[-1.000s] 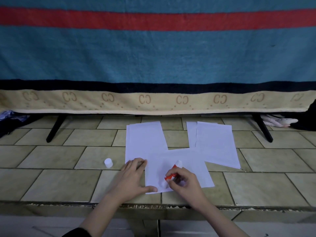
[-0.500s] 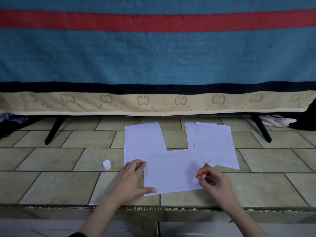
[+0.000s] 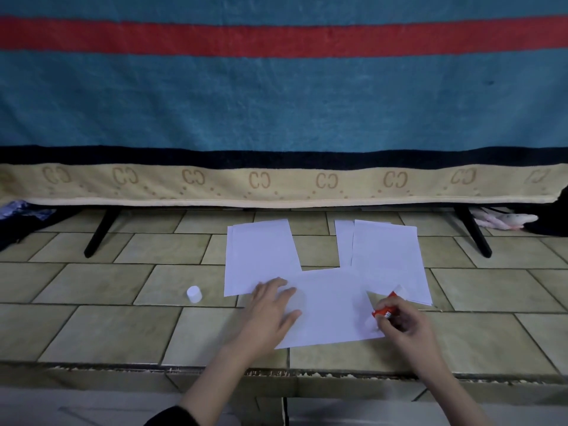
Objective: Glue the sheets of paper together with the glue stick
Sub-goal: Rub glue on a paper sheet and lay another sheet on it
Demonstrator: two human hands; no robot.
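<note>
the right hand point(image 3: 405, 325) curls round the red glue stick point(image 3: 384, 309), its tip down on the near sheet point(image 3: 332, 305) at the right corner. the left hand point(image 3: 270, 309) lies flat, fingers spread, pressing that sheet's left edge on the tiled bench point(image 3: 107, 330). white cap point(image 3: 194, 294) stands left.

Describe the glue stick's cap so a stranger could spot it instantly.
Start at the tiled surface below the striped blanket. Left of the left hand and the paper sheets, the cap stands alone on a tile: a small white cylinder, the only loose non-flat thing there.
</note>
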